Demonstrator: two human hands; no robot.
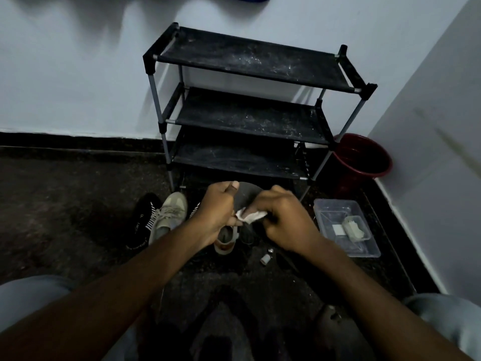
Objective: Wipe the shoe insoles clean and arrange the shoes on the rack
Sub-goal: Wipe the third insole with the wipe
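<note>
Insole (246,195) being wiped above the floor (78,204)
The dark insole is gripped by the left hand (216,212), a white wipe (250,217) pinched against it by the right hand (283,221); with a loosened grip it could be dropped onto the gritty floor. Dusty rack (247,61) shelves are seen in the pale wall (65,87) corner.

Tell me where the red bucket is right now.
In the head view, the red bucket stands on the floor at right, beside the shoe rack, behind the clear plastic box.
</note>
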